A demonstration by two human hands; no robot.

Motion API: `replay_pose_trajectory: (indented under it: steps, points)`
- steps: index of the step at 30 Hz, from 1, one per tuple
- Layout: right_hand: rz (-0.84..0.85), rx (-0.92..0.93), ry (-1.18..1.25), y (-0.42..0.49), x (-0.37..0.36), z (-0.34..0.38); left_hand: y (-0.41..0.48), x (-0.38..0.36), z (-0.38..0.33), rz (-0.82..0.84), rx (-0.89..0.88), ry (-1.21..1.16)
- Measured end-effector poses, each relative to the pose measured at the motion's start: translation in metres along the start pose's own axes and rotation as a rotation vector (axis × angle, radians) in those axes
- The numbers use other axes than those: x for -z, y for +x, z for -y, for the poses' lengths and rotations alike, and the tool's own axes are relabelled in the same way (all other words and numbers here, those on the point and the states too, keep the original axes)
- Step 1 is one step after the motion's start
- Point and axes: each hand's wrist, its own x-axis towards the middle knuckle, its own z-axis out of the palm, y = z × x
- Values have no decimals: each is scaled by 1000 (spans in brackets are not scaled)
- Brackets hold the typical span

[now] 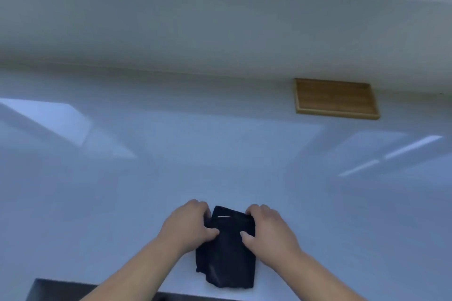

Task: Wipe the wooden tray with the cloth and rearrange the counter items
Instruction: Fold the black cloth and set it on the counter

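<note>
Both hands are on a dark folded cloth (pixel 226 254) sitting on the glossy white surface (pixel 171 159). Left hand (pixel 188 225) pinches its left edge, right hand (pixel 266 230) pinches the right edge, thumbs pressed on top, fingers curled over the far corners. The cloth looks black or navy, hard to tell in this blurry light. Well beyond the grip and off to the right, a wooden tray (pixel 336 99) lies flat against the back wall, nothing in it.
</note>
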Motion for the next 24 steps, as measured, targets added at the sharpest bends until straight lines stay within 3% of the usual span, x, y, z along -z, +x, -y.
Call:
replay_pose_trajectory:
  steps: [7, 12, 17, 24]
  points:
    - [-52, -47, 107, 6, -1, 13, 12, 3, -2, 53, -45, 13]
    - [-96, -262, 277, -5, -10, 16, 17, 2, -2, 84, -34, -23]
    - [-77, -228, 354, 3, -8, 16, 17, 3, -3, 104, -66, -68]
    - [-142, -154, 387, 41, 22, 19, 42, 24, -11, -74, -57, -190]
